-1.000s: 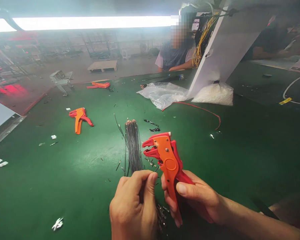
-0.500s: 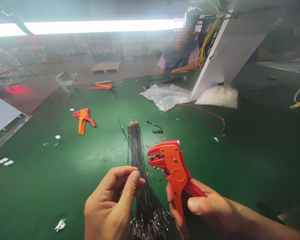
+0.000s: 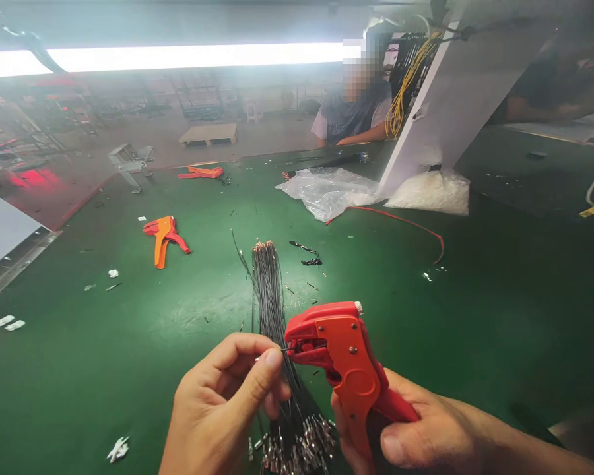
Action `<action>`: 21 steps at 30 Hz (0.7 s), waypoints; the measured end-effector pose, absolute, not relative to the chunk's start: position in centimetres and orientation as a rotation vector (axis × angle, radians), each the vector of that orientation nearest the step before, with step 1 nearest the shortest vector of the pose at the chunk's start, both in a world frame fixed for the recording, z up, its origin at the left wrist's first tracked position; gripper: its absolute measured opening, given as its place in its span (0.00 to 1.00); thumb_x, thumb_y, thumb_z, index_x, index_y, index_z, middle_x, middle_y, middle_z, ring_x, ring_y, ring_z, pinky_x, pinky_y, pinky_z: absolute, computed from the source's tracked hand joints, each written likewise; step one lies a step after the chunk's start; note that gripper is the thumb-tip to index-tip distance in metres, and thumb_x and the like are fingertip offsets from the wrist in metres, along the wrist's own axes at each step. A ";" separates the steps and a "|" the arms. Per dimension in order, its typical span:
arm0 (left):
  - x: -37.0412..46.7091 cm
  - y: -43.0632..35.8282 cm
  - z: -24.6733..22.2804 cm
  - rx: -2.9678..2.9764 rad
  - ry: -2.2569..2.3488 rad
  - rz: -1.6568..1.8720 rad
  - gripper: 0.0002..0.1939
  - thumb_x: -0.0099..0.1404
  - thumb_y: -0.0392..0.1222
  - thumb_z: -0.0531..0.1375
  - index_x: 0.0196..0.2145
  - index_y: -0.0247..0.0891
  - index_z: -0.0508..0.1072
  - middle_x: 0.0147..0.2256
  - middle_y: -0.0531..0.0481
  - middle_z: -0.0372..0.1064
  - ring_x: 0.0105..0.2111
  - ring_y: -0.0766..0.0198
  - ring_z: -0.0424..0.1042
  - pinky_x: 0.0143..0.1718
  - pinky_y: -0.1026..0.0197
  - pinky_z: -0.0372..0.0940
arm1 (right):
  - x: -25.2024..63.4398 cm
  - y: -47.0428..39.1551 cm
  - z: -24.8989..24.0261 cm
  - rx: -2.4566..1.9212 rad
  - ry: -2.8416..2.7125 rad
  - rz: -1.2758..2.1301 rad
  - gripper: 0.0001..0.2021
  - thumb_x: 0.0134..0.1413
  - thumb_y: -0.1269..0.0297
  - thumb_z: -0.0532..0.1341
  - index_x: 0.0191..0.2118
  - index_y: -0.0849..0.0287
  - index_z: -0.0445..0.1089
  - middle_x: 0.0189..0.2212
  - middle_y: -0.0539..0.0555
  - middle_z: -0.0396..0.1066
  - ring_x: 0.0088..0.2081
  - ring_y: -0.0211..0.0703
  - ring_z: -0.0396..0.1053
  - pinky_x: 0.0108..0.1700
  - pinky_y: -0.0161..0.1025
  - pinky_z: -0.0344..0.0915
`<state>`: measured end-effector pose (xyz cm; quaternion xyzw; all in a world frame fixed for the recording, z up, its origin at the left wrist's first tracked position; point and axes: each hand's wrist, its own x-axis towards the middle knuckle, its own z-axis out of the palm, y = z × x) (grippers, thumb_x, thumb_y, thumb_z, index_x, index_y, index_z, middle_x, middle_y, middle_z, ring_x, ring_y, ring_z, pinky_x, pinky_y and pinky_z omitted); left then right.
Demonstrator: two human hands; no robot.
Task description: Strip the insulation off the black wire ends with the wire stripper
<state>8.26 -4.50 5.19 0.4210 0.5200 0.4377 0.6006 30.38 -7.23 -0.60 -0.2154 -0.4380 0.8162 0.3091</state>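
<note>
Between the thumb and forefinger of my left hand [image 3: 232, 396] is a thin black wire [image 3: 286, 349], its end reaching into the jaws of a wire stripper. My right hand [image 3: 420, 422] is wrapped round the handles of this red and orange wire stripper [image 3: 344, 356], whose jaws point left at the wire. Beneath both hands lies a long bundle of black wires [image 3: 270, 284], with bare copper ends at the far side and metal terminals at the near side. Part of the bundle is hidden by my left hand and the tool.
Two more wire strippers lie on the green table, one at left [image 3: 164, 239] and another farther back [image 3: 201, 172]. A clear plastic bag [image 3: 327, 188] and a bag of white pieces [image 3: 430, 191] rest by a slanted white panel [image 3: 445, 99]. Opposite sits a person [image 3: 354, 119].
The wire stripper has come down and slightly toward the wire, and its jaws have closed in around the wire's end. My left hand has shifted slightly right and down.
</note>
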 end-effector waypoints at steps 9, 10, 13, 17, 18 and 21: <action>8.2 -4.5 5.2 0.936 1.160 0.951 0.11 0.59 0.47 0.69 0.27 0.39 0.77 0.19 0.54 0.71 0.19 0.71 0.67 0.23 0.70 0.63 | 30.3 -7.0 -0.3 -0.640 -1.281 2.156 0.19 0.48 0.51 0.62 0.35 0.66 0.70 0.27 0.54 0.66 0.28 0.40 0.61 0.31 0.37 0.56; 8.1 -4.5 5.1 0.957 1.164 0.932 0.11 0.59 0.48 0.69 0.26 0.39 0.76 0.19 0.54 0.70 0.19 0.71 0.67 0.24 0.70 0.63 | 30.3 -7.1 -0.3 -0.645 -1.276 2.156 0.19 0.48 0.51 0.62 0.35 0.65 0.70 0.27 0.54 0.66 0.28 0.40 0.61 0.31 0.37 0.56; 7.5 -4.5 5.1 1.007 1.178 0.873 0.14 0.61 0.50 0.67 0.24 0.39 0.74 0.19 0.54 0.70 0.20 0.71 0.67 0.24 0.70 0.63 | 30.2 -7.2 -0.2 -0.669 -1.248 2.176 0.19 0.48 0.51 0.62 0.36 0.65 0.69 0.27 0.53 0.65 0.28 0.39 0.60 0.30 0.36 0.55; 6.7 -4.2 5.3 1.043 1.219 0.784 0.16 0.59 0.52 0.68 0.23 0.38 0.74 0.18 0.54 0.70 0.20 0.71 0.66 0.24 0.70 0.62 | 30.3 -7.3 -0.3 -0.674 -1.216 2.237 0.21 0.43 0.50 0.64 0.35 0.66 0.70 0.27 0.53 0.65 0.28 0.38 0.60 0.29 0.34 0.54; 6.6 -4.2 5.3 1.040 1.219 0.767 0.16 0.59 0.52 0.69 0.23 0.38 0.75 0.18 0.55 0.70 0.20 0.71 0.66 0.24 0.70 0.62 | 30.3 -7.2 -0.4 -0.682 -1.190 2.240 0.21 0.43 0.51 0.64 0.35 0.66 0.70 0.26 0.52 0.65 0.27 0.37 0.59 0.29 0.34 0.54; 6.3 -4.1 5.4 1.012 1.183 0.749 0.16 0.58 0.52 0.69 0.24 0.38 0.75 0.18 0.55 0.71 0.19 0.72 0.66 0.23 0.71 0.60 | 30.4 -7.1 -0.8 -0.623 -1.203 2.253 0.18 0.44 0.54 0.64 0.33 0.67 0.69 0.25 0.51 0.64 0.25 0.35 0.59 0.27 0.33 0.54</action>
